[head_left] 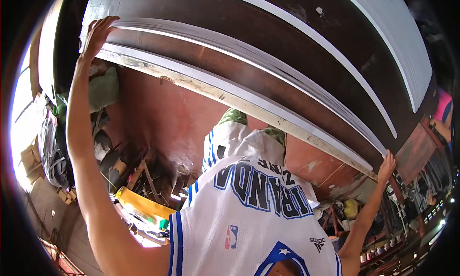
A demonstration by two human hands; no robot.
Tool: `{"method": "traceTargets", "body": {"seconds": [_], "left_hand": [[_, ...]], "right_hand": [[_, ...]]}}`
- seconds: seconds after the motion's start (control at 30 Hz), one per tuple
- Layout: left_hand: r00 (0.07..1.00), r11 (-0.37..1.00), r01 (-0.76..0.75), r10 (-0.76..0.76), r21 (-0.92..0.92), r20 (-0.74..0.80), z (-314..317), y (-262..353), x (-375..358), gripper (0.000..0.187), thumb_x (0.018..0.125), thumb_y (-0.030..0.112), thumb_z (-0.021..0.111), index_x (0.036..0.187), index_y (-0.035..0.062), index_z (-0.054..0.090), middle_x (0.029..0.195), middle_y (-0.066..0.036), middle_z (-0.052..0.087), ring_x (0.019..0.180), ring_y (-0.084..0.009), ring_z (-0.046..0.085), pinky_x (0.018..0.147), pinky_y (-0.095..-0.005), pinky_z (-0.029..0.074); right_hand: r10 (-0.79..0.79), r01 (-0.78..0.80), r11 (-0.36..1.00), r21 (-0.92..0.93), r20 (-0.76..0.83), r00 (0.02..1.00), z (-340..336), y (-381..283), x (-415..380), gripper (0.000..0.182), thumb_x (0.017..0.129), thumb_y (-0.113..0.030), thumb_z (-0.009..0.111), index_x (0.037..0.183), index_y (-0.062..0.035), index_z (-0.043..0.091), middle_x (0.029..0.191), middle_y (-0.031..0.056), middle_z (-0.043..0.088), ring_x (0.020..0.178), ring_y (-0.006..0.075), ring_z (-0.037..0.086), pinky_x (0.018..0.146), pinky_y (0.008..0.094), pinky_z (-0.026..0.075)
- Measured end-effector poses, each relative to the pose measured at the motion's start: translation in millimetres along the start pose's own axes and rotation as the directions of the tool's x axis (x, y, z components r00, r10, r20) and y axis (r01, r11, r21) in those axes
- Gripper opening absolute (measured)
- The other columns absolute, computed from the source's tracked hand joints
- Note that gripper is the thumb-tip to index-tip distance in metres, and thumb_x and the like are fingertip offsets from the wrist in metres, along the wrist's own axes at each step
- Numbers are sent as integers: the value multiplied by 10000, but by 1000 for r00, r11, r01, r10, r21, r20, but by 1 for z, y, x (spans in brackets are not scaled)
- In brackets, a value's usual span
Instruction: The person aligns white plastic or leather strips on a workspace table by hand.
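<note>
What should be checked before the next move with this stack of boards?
1. Left hand on the stack: ok, palm flat on its end.
2. Right hand on the stack: ok, fingers at the far edge.
3. Sheets aligned: not ok, white layers fan out along the edge.
4. Floor underfoot: not ok, clutter at both sides.
5. Grip firmness: cannot tell.

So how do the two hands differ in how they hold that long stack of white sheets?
The left hand lies flat and high against one end of the long stack of white sheets, arm raised nearly upright. The right hand grips the far end, lower down, arm outstretched. Both are bare and touch the stack.
</note>
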State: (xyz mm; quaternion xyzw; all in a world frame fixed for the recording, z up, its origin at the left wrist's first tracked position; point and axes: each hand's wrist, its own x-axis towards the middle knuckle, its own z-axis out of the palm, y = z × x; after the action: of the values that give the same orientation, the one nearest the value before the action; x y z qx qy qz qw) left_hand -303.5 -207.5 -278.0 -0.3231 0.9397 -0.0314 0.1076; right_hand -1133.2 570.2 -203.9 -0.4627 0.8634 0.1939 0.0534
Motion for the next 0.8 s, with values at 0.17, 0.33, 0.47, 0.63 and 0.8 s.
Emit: {"method": "traceTargets", "body": {"seconds": [0.17,0.33,0.47,0.63,0.8], "left_hand": [[962,982,7,45,-190,268,-53,-31,3,299,908,172,642,1185,60,631,1154,-140,666,1026,-336,637,905,-427,471],[883,968,128,-12,-215,470,-102,-85,-29,307,863,130,658,1150,19,653,989,-167,696,903,-308,666,844,-414,500],[723,922,301,-54,-243,689,-88,-81,-13,317,820,94,665,1121,-3,654,883,-128,683,815,-242,643,798,-393,501],[659,831,435,-31,-347,751,-50,-81,-9,282,804,41,676,1078,-20,655,836,-94,653,785,-170,595,760,-349,490],[607,843,453,-55,-289,792,-49,-56,-3,297,790,26,713,1079,-17,660,863,-98,642,816,-190,600,801,-350,489]], "right_hand": [[-135,111,983,146,163,977,-37,2,-8,335,1008,-172,493,1299,-29,575,1258,183,608,1149,413,544,1014,488,403],[-117,17,964,266,368,923,-102,-31,-33,342,996,-166,528,1272,26,588,1270,211,602,1190,401,549,1011,435,429],[-138,-69,937,344,543,828,-88,-61,-13,338,934,-121,578,1237,26,613,1221,203,628,1152,379,577,989,409,445],[-163,-62,932,358,564,809,-47,-55,-9,341,917,-102,587,1243,-3,614,1196,173,640,1137,368,577,970,417,448],[-158,-77,941,329,630,761,-37,-52,-11,342,905,-93,599,1236,-10,623,1193,174,644,1131,370,577,966,424,451]]}}
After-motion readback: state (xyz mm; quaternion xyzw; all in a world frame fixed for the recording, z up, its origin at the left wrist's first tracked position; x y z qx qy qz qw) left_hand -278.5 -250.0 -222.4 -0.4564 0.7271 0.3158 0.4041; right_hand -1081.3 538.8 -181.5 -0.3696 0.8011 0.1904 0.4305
